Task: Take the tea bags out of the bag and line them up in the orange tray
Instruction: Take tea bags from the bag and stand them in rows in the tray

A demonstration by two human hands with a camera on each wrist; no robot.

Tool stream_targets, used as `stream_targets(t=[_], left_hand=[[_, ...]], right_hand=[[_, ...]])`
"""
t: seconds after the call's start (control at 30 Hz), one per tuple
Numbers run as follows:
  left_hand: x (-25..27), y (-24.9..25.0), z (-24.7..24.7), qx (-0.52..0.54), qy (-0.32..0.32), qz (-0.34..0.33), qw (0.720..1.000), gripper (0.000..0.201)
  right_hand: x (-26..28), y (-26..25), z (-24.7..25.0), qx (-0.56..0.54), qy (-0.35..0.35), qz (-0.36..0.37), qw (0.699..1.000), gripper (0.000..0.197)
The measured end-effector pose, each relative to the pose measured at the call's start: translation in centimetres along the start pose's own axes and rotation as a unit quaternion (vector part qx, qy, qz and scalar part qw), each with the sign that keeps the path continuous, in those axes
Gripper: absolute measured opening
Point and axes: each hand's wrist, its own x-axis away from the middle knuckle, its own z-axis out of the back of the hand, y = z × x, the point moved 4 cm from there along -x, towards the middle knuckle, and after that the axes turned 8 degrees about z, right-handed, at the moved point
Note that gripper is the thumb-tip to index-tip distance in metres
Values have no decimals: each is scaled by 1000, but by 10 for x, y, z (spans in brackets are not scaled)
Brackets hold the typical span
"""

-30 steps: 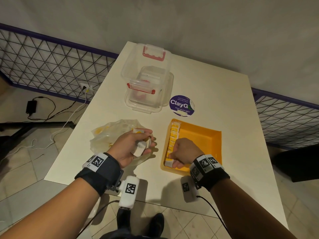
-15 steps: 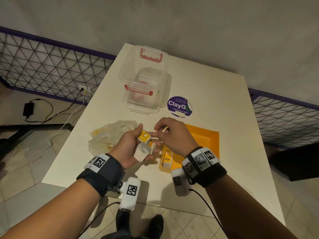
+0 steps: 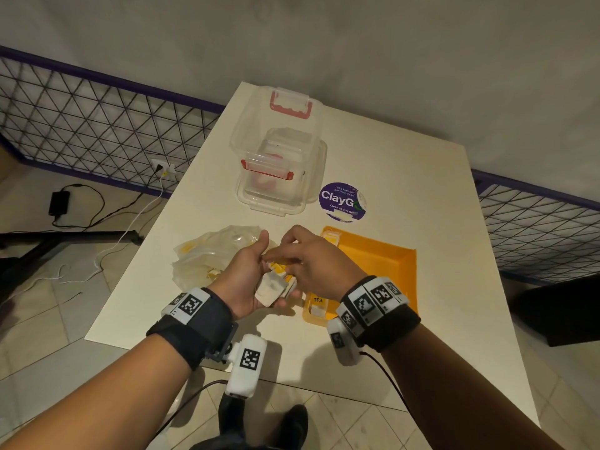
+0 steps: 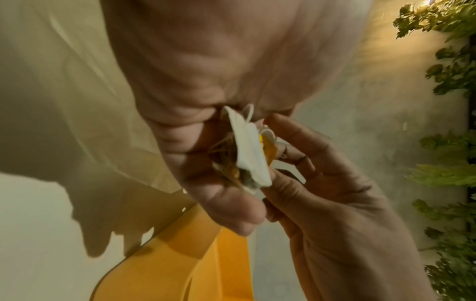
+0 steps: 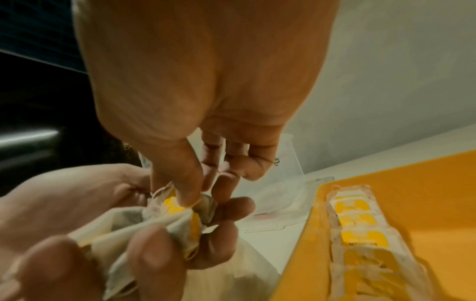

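orange tray (image 3: 383,261): tea bags (image 5: 360,230) rowed along left wall | left hand (image 3: 246,280) grip cups tea-bag bundle (image 3: 276,284) | right hand (image 3: 318,264) grip pinches one | plastic bag (image 3: 211,254) near table (image 3: 406,177) left edge

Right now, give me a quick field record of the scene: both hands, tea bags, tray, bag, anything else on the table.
left hand: cupped, holds a bunch of tea bags
right hand: fingers pinch one tea bag at the top of that bunch
orange tray: on the table, right of the hands; a row of tea bags along its left wall
plastic bag: crumpled, left of the hands, yellow items still inside
clear container: red latches, beyond the hands
round purple sticker: beside the container
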Motion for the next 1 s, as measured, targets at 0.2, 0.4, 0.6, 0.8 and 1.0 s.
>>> stream_targets(t=[0.2, 0.4, 0.6, 0.8, 1.0], left_hand=[[-2, -1, 1, -27, -3, -2, 1000, 57], [-3, 1, 5, -39, 5, -47, 998, 32], [-8, 3, 7, -48, 29, -45, 997, 27], [-10, 4, 5, -60, 35, -35, 997, 33], [-10, 4, 7, -66, 68, -45, 995, 34]], right_hand=[[0, 3, 13, 27, 29, -20, 999, 17], [10, 19, 25, -99, 116, -71, 986, 14], [11, 20, 25, -89, 119, -24, 989, 28], [12, 21, 31, -60, 149, -7, 987, 12], [23, 29, 62, -11, 197, -61, 979, 11]])
